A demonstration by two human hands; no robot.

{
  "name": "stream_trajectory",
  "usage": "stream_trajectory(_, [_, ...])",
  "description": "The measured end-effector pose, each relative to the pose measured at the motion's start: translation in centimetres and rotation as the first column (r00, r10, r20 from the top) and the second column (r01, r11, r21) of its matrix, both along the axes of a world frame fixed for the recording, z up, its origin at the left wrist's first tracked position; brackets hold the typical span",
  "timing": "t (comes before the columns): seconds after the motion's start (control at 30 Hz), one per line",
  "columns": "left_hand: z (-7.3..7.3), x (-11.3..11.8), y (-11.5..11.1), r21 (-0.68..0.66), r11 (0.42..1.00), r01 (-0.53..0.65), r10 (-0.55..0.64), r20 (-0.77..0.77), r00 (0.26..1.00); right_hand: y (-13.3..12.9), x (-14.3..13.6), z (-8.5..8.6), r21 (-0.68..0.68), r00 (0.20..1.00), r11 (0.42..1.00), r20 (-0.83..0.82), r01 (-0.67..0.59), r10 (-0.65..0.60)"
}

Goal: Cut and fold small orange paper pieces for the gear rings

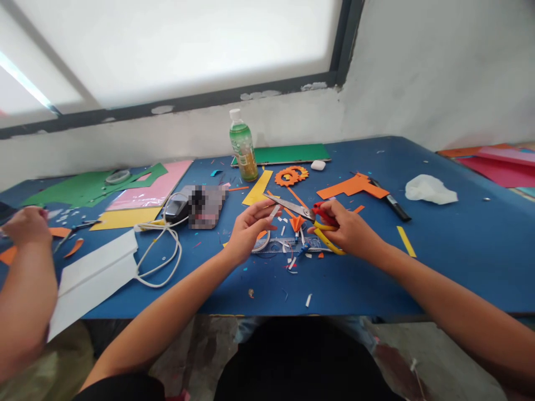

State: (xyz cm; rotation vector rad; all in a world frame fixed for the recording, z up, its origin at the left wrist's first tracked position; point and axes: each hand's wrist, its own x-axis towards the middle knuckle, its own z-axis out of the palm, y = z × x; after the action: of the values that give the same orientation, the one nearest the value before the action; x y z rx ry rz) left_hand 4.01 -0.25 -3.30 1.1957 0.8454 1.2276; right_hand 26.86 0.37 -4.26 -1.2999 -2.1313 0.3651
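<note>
My right hand (349, 228) is closed on the handles of a pair of scissors (295, 208), one handle red and the other yellow. Their blades point left toward my left hand (254, 228). Between the fingers of that hand is a small white paper strip (274, 212), close to the blades. Below both hands a clear ruler (276, 245) lies on the blue table, partly covered by paper scraps. An orange folded paper piece (297, 223) is beside the scissors. Orange gear-shaped cutouts (291, 176) lie farther back, near a yellow paper piece (258, 188).
A drink bottle (243, 146) stands by the wall before a green board (292, 153). An orange paper shape (353, 187) overlaps a black cutter (393, 204) at right. Another person's hand (29, 225) is at left, near white folded paper (96, 278) and a white cable (179, 262).
</note>
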Motion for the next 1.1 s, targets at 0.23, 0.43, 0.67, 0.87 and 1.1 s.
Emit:
stream_trajectory(0.23, [-0.02,-0.1,-0.13,0.045,0.999,0.03,-0.026,-0.088,0.996,-0.08,-0.01,0.04,-0.002,1.0,1.0,0.002,0.008,-0.008])
stream_trajectory(0.43, [0.0,-0.12,-0.17,0.005,0.997,0.071,-0.07,-0.106,0.992,-0.14,-0.14,0.15,0.009,1.0,1.0,-0.006,0.01,-0.01])
stream_trajectory(0.67, [0.33,0.12,-0.19,-0.02,1.0,0.025,-0.026,-0.064,0.998,-0.17,-0.12,0.39,0.011,1.0,1.0,0.002,0.015,-0.015])
stream_trajectory(0.87, [0.04,0.07,-0.21,-0.034,0.999,-0.017,0.015,-0.054,0.998,-0.13,-0.08,0.43,0.01,1.0,1.0,-0.006,0.025,-0.024])
stream_trajectory(1.1, [-0.06,0.03,-0.12,-0.021,1.0,-0.005,0.004,-0.053,0.999,-0.19,-0.02,0.56,0.018,0.999,0.999,-0.017,0.029,-0.028])
